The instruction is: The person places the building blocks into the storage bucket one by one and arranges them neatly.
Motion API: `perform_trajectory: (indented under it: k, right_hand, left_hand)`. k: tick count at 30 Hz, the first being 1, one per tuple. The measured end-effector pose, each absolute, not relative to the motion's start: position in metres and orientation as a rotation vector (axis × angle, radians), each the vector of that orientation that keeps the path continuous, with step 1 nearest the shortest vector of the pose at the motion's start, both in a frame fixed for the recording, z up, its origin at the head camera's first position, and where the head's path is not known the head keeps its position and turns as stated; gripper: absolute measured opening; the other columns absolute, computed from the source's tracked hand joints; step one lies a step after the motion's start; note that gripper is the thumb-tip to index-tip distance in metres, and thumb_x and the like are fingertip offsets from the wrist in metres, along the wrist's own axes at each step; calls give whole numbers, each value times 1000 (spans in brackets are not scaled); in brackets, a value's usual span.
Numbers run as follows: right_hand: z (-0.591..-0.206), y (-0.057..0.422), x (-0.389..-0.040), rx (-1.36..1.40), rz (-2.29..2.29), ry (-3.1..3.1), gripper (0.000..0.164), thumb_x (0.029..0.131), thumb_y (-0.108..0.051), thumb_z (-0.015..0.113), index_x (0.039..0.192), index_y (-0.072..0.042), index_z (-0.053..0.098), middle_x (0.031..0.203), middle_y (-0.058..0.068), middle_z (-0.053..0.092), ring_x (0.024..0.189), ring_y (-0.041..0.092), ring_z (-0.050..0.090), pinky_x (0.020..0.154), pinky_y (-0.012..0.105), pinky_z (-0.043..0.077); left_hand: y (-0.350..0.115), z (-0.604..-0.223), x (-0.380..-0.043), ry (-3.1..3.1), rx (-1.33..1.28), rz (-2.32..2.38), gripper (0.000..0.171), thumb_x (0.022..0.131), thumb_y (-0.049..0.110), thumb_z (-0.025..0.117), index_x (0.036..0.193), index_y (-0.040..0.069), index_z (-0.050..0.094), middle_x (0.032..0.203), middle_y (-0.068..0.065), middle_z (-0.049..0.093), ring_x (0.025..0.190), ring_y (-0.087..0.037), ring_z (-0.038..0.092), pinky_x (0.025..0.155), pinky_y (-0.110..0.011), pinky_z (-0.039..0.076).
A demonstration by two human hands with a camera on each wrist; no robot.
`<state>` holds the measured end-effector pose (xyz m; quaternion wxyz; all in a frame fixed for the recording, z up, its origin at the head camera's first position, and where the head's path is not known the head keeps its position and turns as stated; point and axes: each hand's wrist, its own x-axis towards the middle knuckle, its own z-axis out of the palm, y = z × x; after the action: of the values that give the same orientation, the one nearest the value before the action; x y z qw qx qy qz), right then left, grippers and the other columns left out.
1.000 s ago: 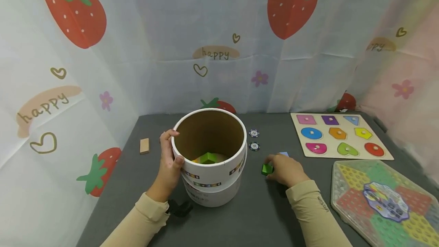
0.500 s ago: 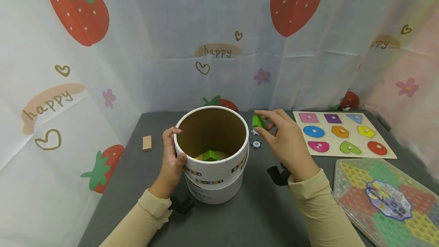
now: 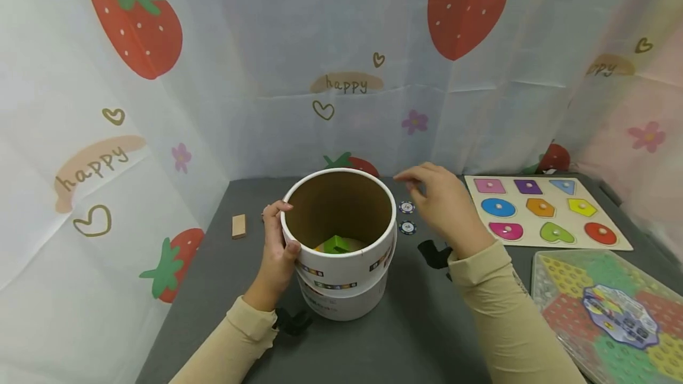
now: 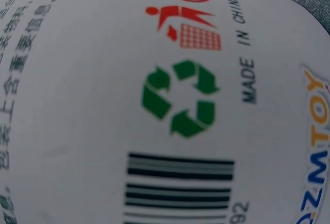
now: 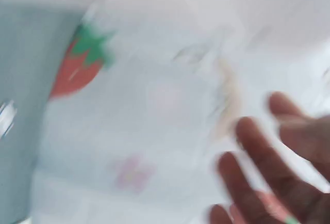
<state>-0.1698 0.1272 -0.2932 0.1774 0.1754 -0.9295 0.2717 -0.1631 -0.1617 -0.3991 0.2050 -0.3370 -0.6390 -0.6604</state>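
Note:
A tall white bucket stands upright on the dark table. My left hand grips its rim on the near left side, thumb outside and fingertips over the edge. Inside lies a green block among a few other coloured pieces. Printed marks and a barcode on the bucket wall fill the left wrist view. My right hand is raised just right of the rim, fingers extended. Nothing sits between its spread fingers in the right wrist view.
Two poker chips lie right of the bucket, and a small wooden block lies to its left. A shape puzzle board and a clear-covered hexagonal game board occupy the right side. A strawberry-print curtain hangs behind.
My right hand picked a green block off the table, lifted it toward the bucket and let it go. My left hand kept its grip on the rim.

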Motion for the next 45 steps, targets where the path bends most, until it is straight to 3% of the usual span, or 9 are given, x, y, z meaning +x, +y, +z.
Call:
perform_trajectory:
  k: [6, 11, 16, 22, 26, 30, 36, 40, 45]
  right_hand:
    - [-336, 172, -186, 236, 585, -3042, 30, 91, -18, 66, 119, -8, 65, 119, 20, 60, 101, 36, 59, 81, 51, 48]
    - [-377, 190, -191, 190, 564, -3223, 39, 82, -15, 75, 118, -4, 65, 120, 25, 59, 100, 37, 59, 81, 51, 48]
    - [-405, 198, -194, 193, 535, -3235, 34, 74, -8, 80, 106, -5, 70, 115, 26, 53, 95, 38, 58, 83, 53, 47]
    - [-415, 199, -199, 181, 557, -3153, 17, 74, 0, 76, 86, -9, 69, 105, 21, 57, 76, 29, 54, 67, 46, 47]
    - [-404, 193, -196, 164, 656, -3016, 12, 81, 0, 69, 82, -12, 67, 100, 18, 60, 76, 28, 53, 64, 43, 45]
    - [-361, 169, -183, 247, 853, -2780, 9, 86, -5, 69, 92, -10, 64, 103, 15, 55, 81, 26, 55, 72, 44, 47]
    - [-294, 112, -152, 659, 1009, -2445, 21, 87, -1, 68, 105, -13, 63, 113, 3, 51, 90, 18, 56, 72, 35, 49]
    - [-286, 84, -145, 925, 784, -2450, 20, 89, -4, 66, 105, -15, 70, 113, 2, 56, 89, 16, 57, 74, 30, 47]
    - [-287, 71, -143, 985, 715, -2585, 22, 94, -7, 56, 106, -17, 71, 115, -4, 60, 89, 9, 58, 67, 25, 45]
  left_hand:
    - [-161, -398, -163, -1760, -942, -1863, 87, 83, 67, 55, 127, 0, 21, 131, -38, 31, 113, -39, 46, 91, -34, 43]
    - [-161, -399, -164, -1747, -953, -1882, 85, 83, 65, 57, 127, 2, 22, 131, -39, 30, 114, -39, 46, 92, -34, 44]
    - [-160, -401, -165, -1749, -947, -1895, 84, 83, 66, 57, 129, 5, 23, 131, -39, 28, 114, -43, 44, 91, -33, 46]
    - [-160, -403, -165, -1735, -947, -1897, 84, 83, 65, 57, 129, 4, 22, 130, -40, 27, 114, -41, 44, 91, -34, 45]
    - [-160, -403, -165, -1736, -958, -1884, 84, 84, 65, 57, 129, 4, 22, 130, -40, 27, 114, -40, 44, 91, -34, 45]
    - [-160, -401, -166, -1727, -970, -1883, 83, 84, 65, 57, 129, 5, 22, 131, -40, 26, 115, -43, 43, 92, -34, 45]
    - [-161, -397, -166, -1713, -969, -1882, 81, 84, 64, 57, 129, 7, 23, 131, -40, 26, 115, -45, 42, 92, -35, 45]
    - [-161, -399, -165, -1728, -954, -1880, 81, 84, 64, 57, 129, 7, 24, 131, -40, 27, 114, -44, 43, 91, -34, 45]
    - [-160, -402, -164, -1749, -940, -1882, 83, 84, 65, 57, 130, 5, 23, 132, -38, 28, 113, -48, 42, 91, -35, 46]
